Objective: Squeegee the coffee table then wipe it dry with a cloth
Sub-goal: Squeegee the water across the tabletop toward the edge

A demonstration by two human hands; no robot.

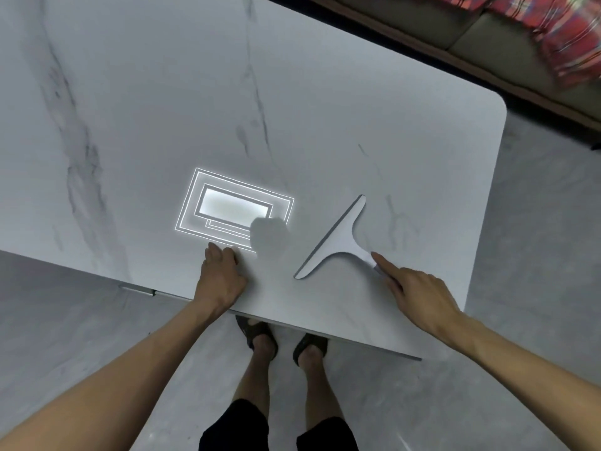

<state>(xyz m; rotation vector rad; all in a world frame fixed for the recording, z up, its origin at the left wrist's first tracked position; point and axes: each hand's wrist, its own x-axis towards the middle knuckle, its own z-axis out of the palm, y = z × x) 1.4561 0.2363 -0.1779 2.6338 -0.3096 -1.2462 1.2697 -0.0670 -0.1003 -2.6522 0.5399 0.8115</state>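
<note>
Head view, looking down at a coffee table (325, 92) with a pale marble-look top, grey veins running across it, rounded corner at the far right. A white squeegee (336, 237) lies flat on the top near the front edge, right of centre; its long blade runs diagonally from lower left to upper right, with the short handle pointing toward the lower right.

Right hand (419, 294) is over the front right part of the table, index finger stretched out with its tip touching the handle end of the squeegee. The other fingers are curled loosely under and not wrapped around anything, so the hand is not gripping, just a finger contact.

Left hand (221, 278) rests on the table at the front edge, left of the squeegee and well apart from it. Its fingers are bent with the tips pressed on the surface, holding nothing.

A bright rectangular reflection of a ceiling light (234, 211) shows on the glossy top just beyond the left hand, with a dark rounded shadow cutting into its lower right corner.

Below the table edge are grey floor (81, 320), the person's two feet in dark sandals (257, 332), bare legs and black shorts (234, 428). At top right there is a sofa edge (487, 34) with a red plaid fabric (566, 37) on it, blurred
</note>
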